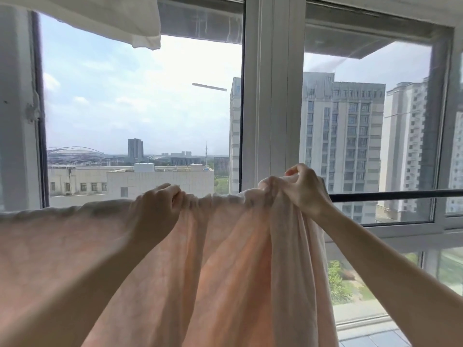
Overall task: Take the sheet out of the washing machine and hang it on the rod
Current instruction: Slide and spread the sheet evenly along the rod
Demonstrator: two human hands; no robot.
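Note:
A pale pink sheet (pixel 225 259) hangs draped over a dark horizontal rod (pixel 390 195) in front of the window. Its top edge is bunched along the rod, and the cloth falls down to the bottom of the view. My left hand (pixel 152 206) grips the bunched top edge near the middle of the view. My right hand (pixel 304 189) pinches a raised fold of the sheet at its right end, just above the rod. The rod shows bare only to the right of the sheet; the rest is hidden under the cloth.
A large window with white frames (pixel 273 96) stands right behind the rod, with tall buildings outside. Another white cloth (pixel 112 18) hangs overhead at the top left. The window sill (pixel 413 234) runs below the rod at the right.

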